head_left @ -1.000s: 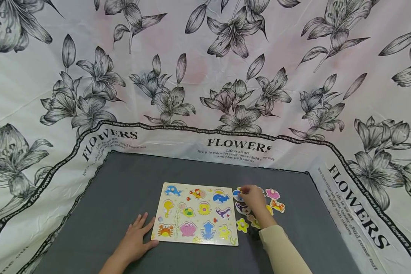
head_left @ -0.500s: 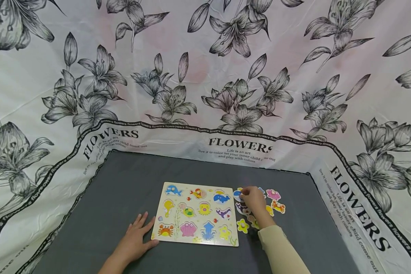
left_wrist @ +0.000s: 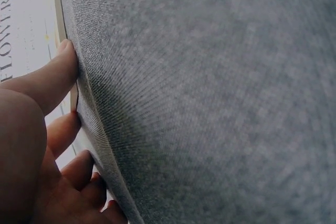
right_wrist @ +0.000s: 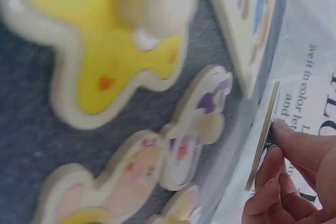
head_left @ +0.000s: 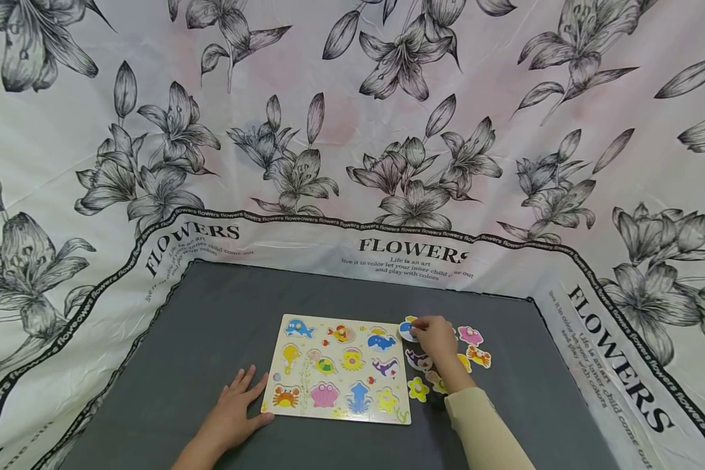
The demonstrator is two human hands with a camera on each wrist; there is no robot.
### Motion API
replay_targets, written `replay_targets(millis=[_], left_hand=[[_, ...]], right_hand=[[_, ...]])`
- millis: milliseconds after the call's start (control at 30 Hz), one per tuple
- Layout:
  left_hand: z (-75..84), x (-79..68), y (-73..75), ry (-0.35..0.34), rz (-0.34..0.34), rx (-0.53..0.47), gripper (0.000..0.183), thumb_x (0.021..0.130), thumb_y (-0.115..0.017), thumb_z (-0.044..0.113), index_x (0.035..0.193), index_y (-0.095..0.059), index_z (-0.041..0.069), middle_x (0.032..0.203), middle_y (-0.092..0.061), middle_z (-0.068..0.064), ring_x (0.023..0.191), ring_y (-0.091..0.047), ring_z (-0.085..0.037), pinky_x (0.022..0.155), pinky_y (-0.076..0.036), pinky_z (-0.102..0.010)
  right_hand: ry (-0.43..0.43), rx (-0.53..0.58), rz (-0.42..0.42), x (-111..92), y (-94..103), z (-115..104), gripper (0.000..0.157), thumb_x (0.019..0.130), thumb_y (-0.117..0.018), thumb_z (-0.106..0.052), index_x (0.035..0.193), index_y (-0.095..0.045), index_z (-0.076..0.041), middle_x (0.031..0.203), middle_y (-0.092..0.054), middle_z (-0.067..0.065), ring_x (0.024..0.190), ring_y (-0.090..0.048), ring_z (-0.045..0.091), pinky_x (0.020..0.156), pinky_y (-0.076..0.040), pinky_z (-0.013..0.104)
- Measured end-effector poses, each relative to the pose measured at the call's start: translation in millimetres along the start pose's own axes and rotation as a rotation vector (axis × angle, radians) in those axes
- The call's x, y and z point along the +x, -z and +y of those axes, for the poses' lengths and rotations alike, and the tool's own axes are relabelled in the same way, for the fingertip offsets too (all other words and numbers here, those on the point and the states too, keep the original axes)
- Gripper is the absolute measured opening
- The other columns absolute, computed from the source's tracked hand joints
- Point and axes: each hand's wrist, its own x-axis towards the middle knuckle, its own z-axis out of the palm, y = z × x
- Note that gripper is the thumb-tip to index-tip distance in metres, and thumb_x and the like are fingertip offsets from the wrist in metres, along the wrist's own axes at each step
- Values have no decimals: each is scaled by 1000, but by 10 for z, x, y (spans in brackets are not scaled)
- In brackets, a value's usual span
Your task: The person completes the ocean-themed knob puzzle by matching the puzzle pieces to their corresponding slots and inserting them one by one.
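My right hand (head_left: pixel 437 338) pinches a blue whale puzzle piece (head_left: pixel 407 329) just off the board's upper right corner. In the right wrist view the piece (right_wrist: pixel 264 140) appears edge-on, raised above the table, with thumb and fingers at its knob. My left hand (head_left: pixel 232 408) lies at the lower left edge of the wooden puzzle board (head_left: pixel 279 360), fingers spread and thumb by the corner. The left wrist view has that thumb (left_wrist: pixel 62 66) against the board's edge. Printed sea animals cover the board.
Right of the board lie several loose knobbed pieces: a yellow star (head_left: pixel 418 389), a purple-and-white one (head_left: pixel 417 360), a pink one (head_left: pixel 470 335) and an orange crab (head_left: pixel 478 356). Others are partly hidden under the right hand. A flower-printed cloth (head_left: pixel 305 241) surrounds the dark grey tabletop (head_left: pixel 235 313).
The whale piece has come up from the table in my right hand and shifted slightly towards the board. My left hand has stayed in place at the board's edge.
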Motion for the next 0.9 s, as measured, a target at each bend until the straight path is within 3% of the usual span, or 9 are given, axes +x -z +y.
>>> replay_targets(millis=[267,900], left_hand=[[15,2,-27,-1,-1,-22,88,79,-82,48,152,-48,12,164,-25,-22,152,-16,-47,118,-17,-71],[10,0,-11,9,-9,-15,88,80,-81,50,152,-48,14,165,-25,-22,153,-15,-47,119,-16,-70]], right_hand=[[37,42,-8,-89,37,-136,15,92,-75,-17,105,-80,-9,103,-76,10,88,-67,24,81,-60,43],[86,53,-40,-175,-217,-368,13,91,-77,-20,102,-81,-14,103,-76,6,93,-70,23,81,-57,46]])
